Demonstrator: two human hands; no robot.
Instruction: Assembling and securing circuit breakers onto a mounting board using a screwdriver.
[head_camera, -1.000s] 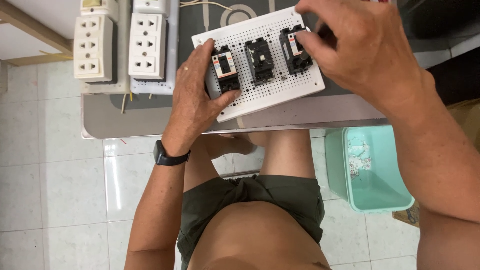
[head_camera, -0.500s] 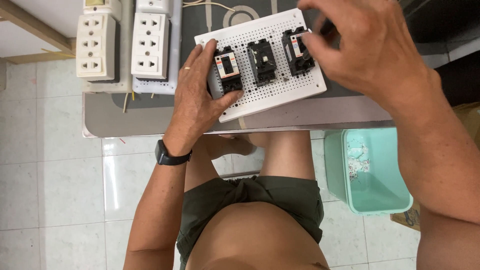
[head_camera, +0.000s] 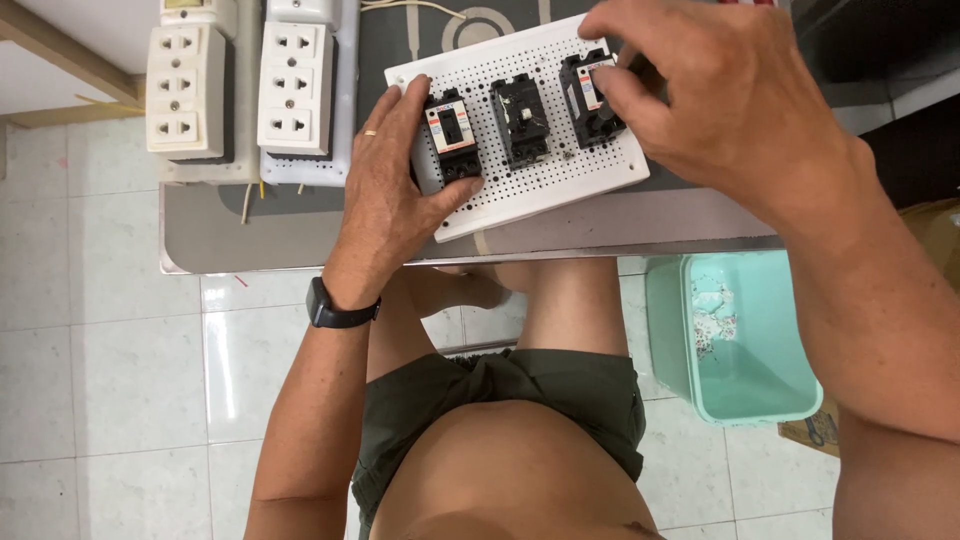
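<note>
White perforated plastic mounting board (head_camera: 545, 170) lies tilted on the grey table (head_camera: 250, 235), carrying three black box-shaped circuit breakers in a row.

Head view: the left hand (head_camera: 390, 190) rests flat and open on the board's left end, thumb along the near edge, beside the left breaker (head_camera: 452, 135). The right hand (head_camera: 720, 95) curls its fingers about the right breaker (head_camera: 592, 95); the grip itself is hidden. Since a second ago the board has barely turned, both hands keeping their places.
</note>
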